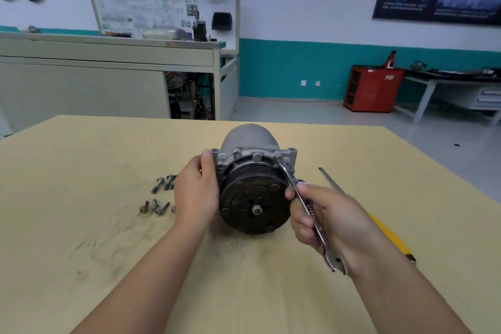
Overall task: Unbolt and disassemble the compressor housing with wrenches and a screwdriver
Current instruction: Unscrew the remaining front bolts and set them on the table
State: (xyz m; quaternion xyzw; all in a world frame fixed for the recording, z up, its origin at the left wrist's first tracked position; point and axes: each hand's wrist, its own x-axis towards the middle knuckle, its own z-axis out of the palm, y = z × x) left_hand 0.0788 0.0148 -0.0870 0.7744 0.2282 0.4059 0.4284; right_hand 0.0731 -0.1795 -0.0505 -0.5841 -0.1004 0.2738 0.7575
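A: Compressor (250, 141) sits mid-bench (81, 225), and several bolts (160, 198) lie loose to its left. The unbolting looks well along.

B: Right hand (325, 214), fingers (301, 221) wrapped round the wrench (306, 206), its head up at a flange bolt (279, 156); seated on it, probably, though that's hard to see. Left hand (196, 192) grips the compressor's side. The casing isn't split yet, and the screwdriver (333, 184) lies untouched.

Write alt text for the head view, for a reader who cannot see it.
A person's right hand holds a wrench with its head at a flange bolt of the compressor, while the left hand grips its side on a tan table. Several loose bolts lie left of it; a yellow-handled screwdriver lies to the right.
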